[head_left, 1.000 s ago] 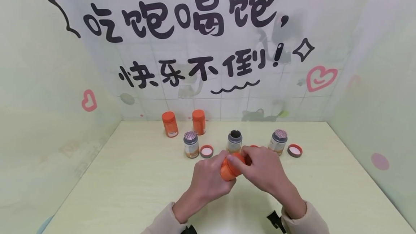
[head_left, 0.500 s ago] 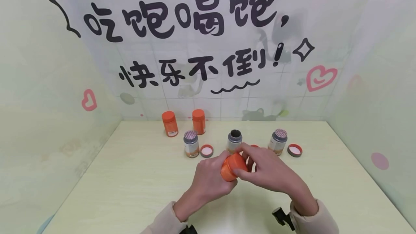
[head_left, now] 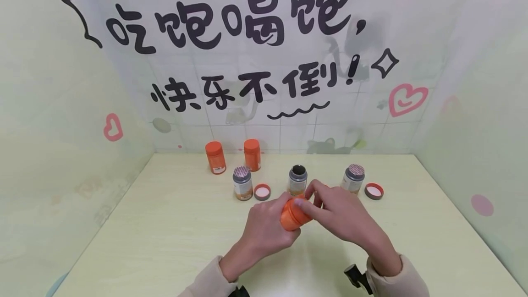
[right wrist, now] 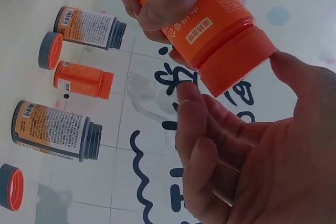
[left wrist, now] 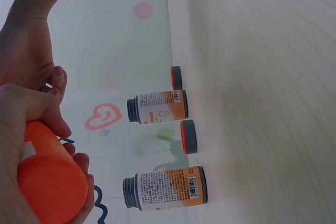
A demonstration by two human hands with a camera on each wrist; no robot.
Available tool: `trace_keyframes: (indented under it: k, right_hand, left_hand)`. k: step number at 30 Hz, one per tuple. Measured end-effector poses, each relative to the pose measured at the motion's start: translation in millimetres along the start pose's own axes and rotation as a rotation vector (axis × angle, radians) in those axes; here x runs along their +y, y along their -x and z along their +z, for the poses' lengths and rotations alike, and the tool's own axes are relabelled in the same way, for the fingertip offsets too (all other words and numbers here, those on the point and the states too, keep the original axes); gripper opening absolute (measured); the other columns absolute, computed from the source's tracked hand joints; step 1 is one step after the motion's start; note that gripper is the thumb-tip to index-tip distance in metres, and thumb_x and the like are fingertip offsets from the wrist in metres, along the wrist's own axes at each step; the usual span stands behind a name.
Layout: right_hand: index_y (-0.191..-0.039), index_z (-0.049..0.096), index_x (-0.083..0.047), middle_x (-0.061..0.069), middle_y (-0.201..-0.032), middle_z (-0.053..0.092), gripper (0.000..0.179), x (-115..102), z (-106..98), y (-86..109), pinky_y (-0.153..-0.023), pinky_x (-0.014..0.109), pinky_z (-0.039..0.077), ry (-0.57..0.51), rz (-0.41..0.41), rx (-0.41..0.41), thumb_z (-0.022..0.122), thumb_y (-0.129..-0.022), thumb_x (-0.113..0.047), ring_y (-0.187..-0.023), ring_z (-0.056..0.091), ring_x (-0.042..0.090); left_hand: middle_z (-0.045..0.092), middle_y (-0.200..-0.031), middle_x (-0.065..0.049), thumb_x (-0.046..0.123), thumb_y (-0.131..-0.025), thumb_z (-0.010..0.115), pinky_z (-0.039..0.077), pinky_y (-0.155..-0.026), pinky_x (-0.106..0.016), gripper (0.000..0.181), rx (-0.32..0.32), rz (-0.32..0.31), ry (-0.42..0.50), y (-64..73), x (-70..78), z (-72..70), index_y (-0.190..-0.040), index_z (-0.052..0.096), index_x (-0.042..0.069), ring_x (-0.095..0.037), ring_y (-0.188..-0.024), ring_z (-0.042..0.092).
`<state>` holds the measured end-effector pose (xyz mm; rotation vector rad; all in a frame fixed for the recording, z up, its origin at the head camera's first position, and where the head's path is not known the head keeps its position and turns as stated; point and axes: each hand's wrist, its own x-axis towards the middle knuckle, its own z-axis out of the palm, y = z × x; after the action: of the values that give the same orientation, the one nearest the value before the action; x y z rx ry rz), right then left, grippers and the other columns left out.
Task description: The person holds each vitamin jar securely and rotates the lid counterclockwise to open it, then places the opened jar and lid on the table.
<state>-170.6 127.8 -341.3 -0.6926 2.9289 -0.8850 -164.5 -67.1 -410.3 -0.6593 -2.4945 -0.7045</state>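
Observation:
My left hand [head_left: 270, 226] grips an orange bottle [right wrist: 212, 22] round its body, holding it tilted above the table. The ribbed orange cap [right wrist: 239, 61] sits on the bottle, its end toward my right hand [head_left: 346, 217]. In the right wrist view, the right thumb touches one edge of the cap and the fingers curl at the opposite edge. From the left wrist view only the bottle's base [left wrist: 55, 195] and part of its side show, and the cap is hidden there.
Behind the hands stand three grey bottles: a left one [head_left: 243, 187] and right one [head_left: 354, 178] with foil seals, and a middle one [head_left: 298, 181] with an open mouth. Upturned lids [head_left: 262, 192] lie beside them. Two orange bottles [head_left: 216, 159] stand near the back wall.
My right hand let its thumb drop to the cap's lower side, then brought it back over the top. The left hand and bottle stay almost still.

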Motion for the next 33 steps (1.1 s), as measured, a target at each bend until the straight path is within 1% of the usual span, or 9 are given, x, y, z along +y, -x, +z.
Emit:
trace_keyframes:
  k: [3, 6, 14, 17, 20, 24, 27, 30, 33]
  right_hand:
    - [-0.091, 0.058, -0.031, -0.013, -0.065, 0.057, 0.036, 0, 0, -0.4, -0.051, 0.025, 0.041, -0.006, 0.005, -0.002, 0.056, -0.090, -0.067, -0.054, 0.051, 0.008]
    - [-0.101, 0.059, -0.035, -0.016, -0.073, 0.061, 0.029, 1, -3, 0.2, -0.054, 0.025, 0.045, -0.047, -0.051, -0.029, 0.060, -0.090, -0.062, -0.061, 0.056, 0.006]
    - [-0.135, 0.054, -0.028, -0.014, -0.117, 0.063, 0.050, 11, -11, 3.5, -0.061, 0.023, 0.053, -0.152, -0.358, -0.075, 0.074, -0.089, -0.024, -0.080, 0.060, 0.004]
    - [-0.137, 0.052, -0.029, -0.013, -0.122, 0.062, 0.054, 11, -11, 3.4, -0.061, 0.023, 0.053, -0.164, -0.329, -0.077, 0.075, -0.088, -0.032, -0.081, 0.060, 0.005]
    - [-0.133, 0.054, -0.033, -0.013, -0.117, 0.065, 0.050, 9, -10, 2.1, -0.061, 0.024, 0.052, -0.151, -0.219, -0.048, 0.068, -0.089, -0.051, -0.081, 0.061, 0.006]
    - [-0.115, 0.062, -0.034, -0.013, -0.090, 0.068, 0.038, 3, -6, -0.9, -0.057, 0.026, 0.048, -0.098, -0.056, 0.005, 0.056, -0.091, -0.064, -0.068, 0.060, 0.007]
    - [-0.100, 0.064, -0.033, -0.012, -0.071, 0.063, 0.035, 1, -3, -2.0, -0.052, 0.027, 0.046, -0.082, 0.011, 0.001, 0.056, -0.091, -0.065, -0.057, 0.057, 0.009]
    - [-0.099, 0.064, -0.033, -0.011, -0.070, 0.062, 0.033, 0, -3, -1.7, -0.051, 0.027, 0.046, -0.102, 0.008, -0.030, 0.059, -0.089, -0.065, -0.056, 0.057, 0.010]
    - [-0.110, 0.063, -0.037, -0.013, -0.082, 0.065, 0.032, 3, -5, 0.6, -0.055, 0.026, 0.049, -0.130, -0.064, -0.065, 0.061, -0.089, -0.062, -0.065, 0.060, 0.008]
  left_hand:
    - [0.057, -0.068, 0.012, 0.028, -0.067, 0.080, 0.037, -0.050, -0.015, 0.042, -0.004, 0.005, -0.008, 0.2, -0.3, 1.0, -0.100, 0.057, 0.020, 0.000, -0.054, 0.044]
    - [0.056, -0.068, 0.012, 0.028, -0.067, 0.080, 0.036, -0.050, -0.014, 0.041, -0.004, 0.005, -0.007, 0.1, -0.6, 0.8, -0.100, 0.057, 0.020, 0.000, -0.054, 0.043]
    - [0.051, -0.065, 0.013, 0.026, -0.064, 0.079, 0.035, -0.048, -0.016, 0.044, 0.021, -0.008, -0.002, -0.3, -1.8, -1.1, -0.101, 0.057, 0.019, -0.001, -0.053, 0.041]
    - [0.052, -0.065, 0.013, 0.026, -0.064, 0.079, 0.035, -0.048, -0.016, 0.043, 0.019, -0.005, 0.003, -0.6, -1.6, -0.8, -0.100, 0.057, 0.019, -0.001, -0.052, 0.041]
    - [0.053, -0.066, 0.013, 0.027, -0.065, 0.080, 0.036, -0.049, -0.016, 0.043, 0.012, -0.003, 0.009, -0.5, -1.2, -0.5, -0.100, 0.057, 0.019, -0.001, -0.053, 0.042]
    - [0.055, -0.067, 0.013, 0.027, -0.065, 0.080, 0.037, -0.050, -0.016, 0.043, 0.002, -0.001, 0.009, 0.1, -1.2, 0.5, -0.101, 0.057, 0.020, -0.001, -0.054, 0.043]
    - [0.055, -0.066, 0.013, 0.026, -0.065, 0.080, 0.036, -0.049, -0.016, 0.042, 0.002, 0.005, 0.000, 0.5, -1.5, 1.7, -0.100, 0.057, 0.021, -0.001, -0.053, 0.043]
    - [0.055, -0.067, 0.013, 0.027, -0.065, 0.080, 0.036, -0.050, -0.016, 0.042, 0.001, 0.004, -0.001, 0.6, -1.8, 1.6, -0.100, 0.057, 0.020, -0.001, -0.053, 0.043]
    - [0.055, -0.067, 0.013, 0.027, -0.065, 0.080, 0.036, -0.049, -0.016, 0.042, -0.003, -0.005, 0.006, 1.3, -1.9, 1.5, -0.100, 0.057, 0.020, -0.001, -0.053, 0.042]
